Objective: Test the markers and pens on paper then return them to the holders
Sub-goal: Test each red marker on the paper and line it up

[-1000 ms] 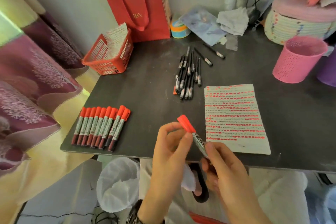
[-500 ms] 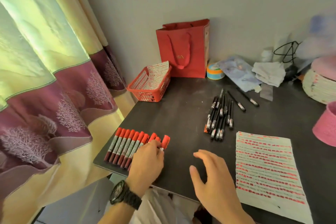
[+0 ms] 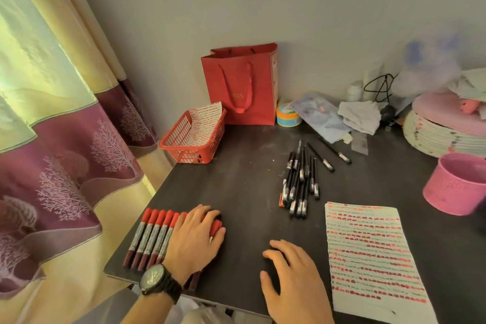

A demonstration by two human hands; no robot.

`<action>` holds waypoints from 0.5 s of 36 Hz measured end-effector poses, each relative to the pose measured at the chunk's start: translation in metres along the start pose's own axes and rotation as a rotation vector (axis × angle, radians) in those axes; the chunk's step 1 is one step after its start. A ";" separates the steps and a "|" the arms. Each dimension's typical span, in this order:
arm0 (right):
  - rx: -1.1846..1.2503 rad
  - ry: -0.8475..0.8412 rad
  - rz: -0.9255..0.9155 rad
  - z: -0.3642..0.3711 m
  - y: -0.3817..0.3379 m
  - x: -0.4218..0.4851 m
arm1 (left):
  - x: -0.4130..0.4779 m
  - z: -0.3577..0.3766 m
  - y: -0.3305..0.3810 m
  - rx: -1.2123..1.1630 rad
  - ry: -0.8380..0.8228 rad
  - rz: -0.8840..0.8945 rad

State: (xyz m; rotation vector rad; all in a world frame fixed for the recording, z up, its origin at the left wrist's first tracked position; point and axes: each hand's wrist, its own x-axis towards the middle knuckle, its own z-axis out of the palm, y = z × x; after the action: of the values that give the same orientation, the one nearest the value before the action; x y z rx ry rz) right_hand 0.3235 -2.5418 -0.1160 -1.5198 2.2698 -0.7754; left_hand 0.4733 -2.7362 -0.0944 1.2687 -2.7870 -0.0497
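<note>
Several red-capped markers (image 3: 151,234) lie side by side in a row at the table's near left corner. My left hand (image 3: 196,239) lies flat on the right end of that row, fingers spread over the caps and hiding a few markers. My right hand (image 3: 292,279) hovers palm down over the dark table (image 3: 244,187), fingers relaxed and holding nothing. A bunch of black pens (image 3: 299,181) lies in the middle. To the right lies a paper sheet (image 3: 368,252) covered with red test strokes. A pink holder (image 3: 457,183) stands at the right edge.
A red mesh basket (image 3: 193,137) with a marked sheet in it sits at the far left, a red gift bag (image 3: 242,87) behind it. Tape roll, cloths and a round woven box (image 3: 444,131) crowd the back right. A curtain hangs at the left.
A second ago both hands held one red marker near the paper. The left hand has carried it to the row's right end and now lies flat over it; the right hand has let go.
</note>
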 end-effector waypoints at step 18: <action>0.019 0.085 -0.054 0.016 0.011 0.000 | 0.099 -0.022 0.079 -0.180 -0.099 0.161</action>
State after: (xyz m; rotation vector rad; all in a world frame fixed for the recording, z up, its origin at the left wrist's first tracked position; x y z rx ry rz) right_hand 0.3236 -2.5426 -0.1357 -1.5736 2.2833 -0.8893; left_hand 0.3510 -2.7583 -0.0613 1.0244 -2.8784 -0.3542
